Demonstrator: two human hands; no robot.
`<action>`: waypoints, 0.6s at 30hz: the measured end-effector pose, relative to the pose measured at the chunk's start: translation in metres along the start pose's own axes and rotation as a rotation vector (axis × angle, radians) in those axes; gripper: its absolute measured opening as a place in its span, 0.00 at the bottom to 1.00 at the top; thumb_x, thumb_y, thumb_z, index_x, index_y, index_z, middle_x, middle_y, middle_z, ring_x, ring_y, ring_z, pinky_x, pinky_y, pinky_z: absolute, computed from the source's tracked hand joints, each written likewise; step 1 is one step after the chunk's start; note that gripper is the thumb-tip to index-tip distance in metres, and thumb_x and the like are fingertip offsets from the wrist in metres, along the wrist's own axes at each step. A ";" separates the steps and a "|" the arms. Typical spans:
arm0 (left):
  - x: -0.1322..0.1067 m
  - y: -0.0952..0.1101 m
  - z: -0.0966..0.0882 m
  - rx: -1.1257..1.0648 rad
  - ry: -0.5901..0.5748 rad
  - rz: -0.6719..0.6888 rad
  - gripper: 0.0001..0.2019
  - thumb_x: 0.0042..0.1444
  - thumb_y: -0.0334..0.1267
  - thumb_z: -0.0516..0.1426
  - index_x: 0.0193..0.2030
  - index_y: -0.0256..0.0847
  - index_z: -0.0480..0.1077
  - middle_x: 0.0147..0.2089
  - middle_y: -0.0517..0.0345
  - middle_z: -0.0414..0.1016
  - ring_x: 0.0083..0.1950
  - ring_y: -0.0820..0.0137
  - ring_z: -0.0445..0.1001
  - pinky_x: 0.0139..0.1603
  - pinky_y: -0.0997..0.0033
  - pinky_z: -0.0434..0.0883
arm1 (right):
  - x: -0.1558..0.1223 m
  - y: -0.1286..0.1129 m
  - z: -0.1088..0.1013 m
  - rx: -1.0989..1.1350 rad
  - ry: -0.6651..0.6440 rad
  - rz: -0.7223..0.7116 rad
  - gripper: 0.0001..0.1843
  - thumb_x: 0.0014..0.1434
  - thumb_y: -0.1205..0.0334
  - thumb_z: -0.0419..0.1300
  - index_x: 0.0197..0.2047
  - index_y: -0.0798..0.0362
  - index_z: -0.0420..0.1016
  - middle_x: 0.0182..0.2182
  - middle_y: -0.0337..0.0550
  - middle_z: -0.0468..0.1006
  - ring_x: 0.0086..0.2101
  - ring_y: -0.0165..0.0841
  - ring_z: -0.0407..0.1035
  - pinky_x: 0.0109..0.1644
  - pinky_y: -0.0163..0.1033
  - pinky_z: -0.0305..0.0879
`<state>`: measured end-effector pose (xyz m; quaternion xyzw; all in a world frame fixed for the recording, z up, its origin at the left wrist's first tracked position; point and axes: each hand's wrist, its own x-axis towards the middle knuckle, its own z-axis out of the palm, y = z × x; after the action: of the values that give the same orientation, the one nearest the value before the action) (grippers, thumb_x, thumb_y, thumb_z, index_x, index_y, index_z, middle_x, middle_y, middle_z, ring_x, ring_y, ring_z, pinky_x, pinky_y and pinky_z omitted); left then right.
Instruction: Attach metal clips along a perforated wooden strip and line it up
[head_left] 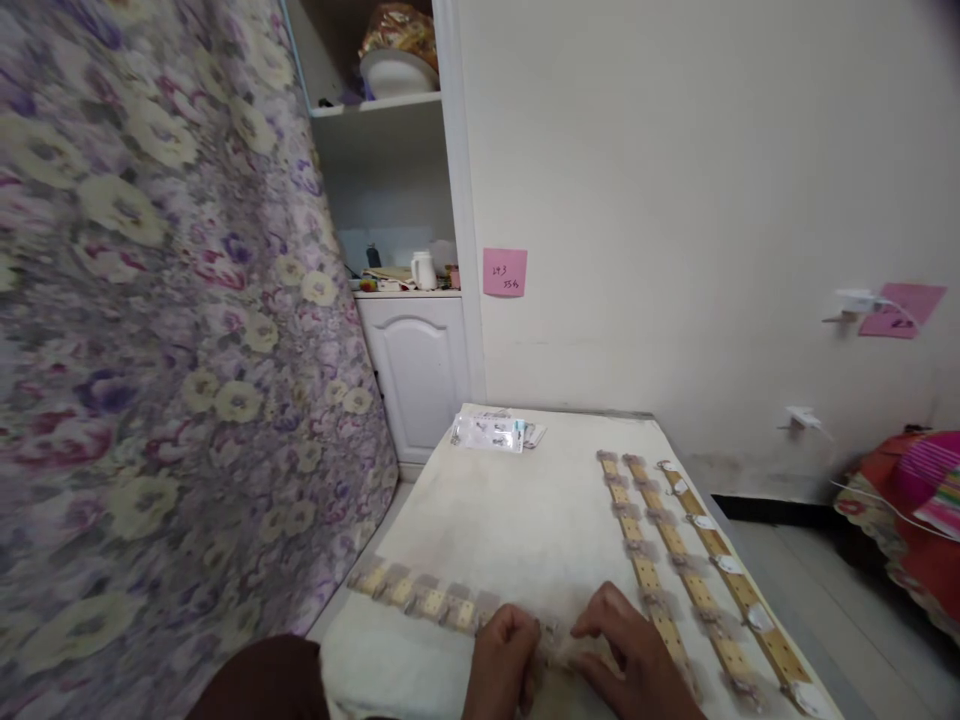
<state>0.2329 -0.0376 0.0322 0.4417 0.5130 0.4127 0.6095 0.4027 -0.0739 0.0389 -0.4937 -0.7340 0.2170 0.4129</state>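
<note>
Both of my hands rest at the near edge of a white table (525, 510). My left hand (504, 660) is curled, its fingers pinched on a small pale fluffy piece (559, 648) that lies between the two hands. My right hand (630, 650) is also bent over that piece, its fingertips touching it from the right. A strip of tan cards (424, 597) with fluffy bits on them lies just to the left of my left hand. Three long tan strips (675, 560) with small tufts and white tags run away from my right hand toward the table's far end.
A clear packet (491, 433) lies at the table's far edge. Flowered cloth (150, 350) hangs close on the left. A white cabinet (416, 365) with shelves stands behind, a pink note (504, 272) sticks to the wall, and a colourful bundle (907, 520) sits on the right.
</note>
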 end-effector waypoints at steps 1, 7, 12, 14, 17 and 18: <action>-0.001 0.000 0.000 -0.005 -0.010 0.001 0.12 0.43 0.44 0.55 0.18 0.42 0.57 0.09 0.73 0.54 0.09 0.82 0.50 0.12 0.79 0.42 | 0.000 0.001 0.003 0.000 -0.001 0.001 0.06 0.55 0.58 0.57 0.36 0.49 0.71 0.32 0.40 0.68 0.31 0.31 0.64 0.34 0.35 0.60; -0.004 -0.004 0.000 -0.112 -0.071 -0.040 0.12 0.43 0.44 0.56 0.20 0.41 0.60 0.11 0.71 0.59 0.09 0.81 0.53 0.12 0.79 0.43 | 0.002 0.005 0.014 0.065 0.073 0.229 0.09 0.56 0.56 0.53 0.38 0.49 0.69 0.29 0.38 0.68 0.26 0.29 0.62 0.31 0.35 0.60; -0.006 -0.011 0.002 -0.246 -0.080 -0.107 0.11 0.43 0.43 0.57 0.23 0.41 0.59 0.15 0.68 0.66 0.11 0.81 0.59 0.13 0.81 0.47 | 0.003 0.009 0.017 0.322 0.042 0.422 0.12 0.55 0.50 0.55 0.34 0.51 0.66 0.22 0.34 0.66 0.23 0.28 0.61 0.26 0.32 0.58; -0.007 -0.014 0.005 -0.268 -0.106 -0.123 0.11 0.42 0.43 0.58 0.24 0.41 0.59 0.16 0.68 0.68 0.11 0.80 0.62 0.13 0.81 0.49 | 0.004 0.011 0.018 0.446 0.037 0.441 0.15 0.54 0.47 0.54 0.30 0.51 0.63 0.19 0.31 0.62 0.19 0.26 0.59 0.22 0.31 0.57; -0.009 -0.019 0.011 -0.272 -0.174 -0.178 0.12 0.39 0.42 0.58 0.26 0.42 0.59 0.16 0.67 0.70 0.13 0.76 0.65 0.13 0.79 0.51 | 0.006 0.015 0.015 0.526 0.030 0.460 0.19 0.51 0.43 0.55 0.29 0.51 0.63 0.18 0.30 0.59 0.17 0.24 0.56 0.19 0.31 0.56; -0.010 -0.021 0.013 -0.273 -0.192 -0.196 0.12 0.38 0.42 0.59 0.26 0.42 0.59 0.17 0.67 0.70 0.13 0.75 0.66 0.14 0.78 0.53 | 0.006 0.016 0.014 0.518 0.034 0.455 0.20 0.51 0.42 0.55 0.29 0.52 0.63 0.18 0.30 0.60 0.17 0.24 0.56 0.19 0.30 0.56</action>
<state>0.2459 -0.0545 0.0159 0.3401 0.4323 0.3731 0.7472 0.3991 -0.0605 0.0221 -0.5271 -0.5185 0.4746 0.4776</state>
